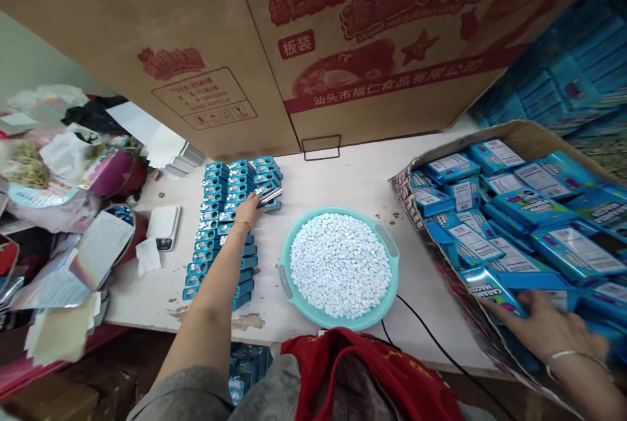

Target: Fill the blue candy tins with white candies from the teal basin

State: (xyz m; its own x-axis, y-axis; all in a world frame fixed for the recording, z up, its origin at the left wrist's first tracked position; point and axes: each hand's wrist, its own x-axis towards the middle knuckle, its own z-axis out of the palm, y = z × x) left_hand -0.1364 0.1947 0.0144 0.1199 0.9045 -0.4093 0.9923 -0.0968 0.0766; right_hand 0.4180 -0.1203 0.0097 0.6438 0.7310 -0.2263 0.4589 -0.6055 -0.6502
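Person's L hand [249, 207] gripped a shiny metal tool [270, 197] over rows of small blue boxes [208, 215], which ran nearly to the bench's [318, 186] front edge. R hand [551, 329], inside the open carton [450, 287] at far R, grasped a blue packet [492, 289] by the carton's L edge. Btwn them, basin [285, 254] w/ white pellets [340, 264] sat nr the front edge; narrow bare strip L of it, wider space behind, up to tall cardboard [220, 29].
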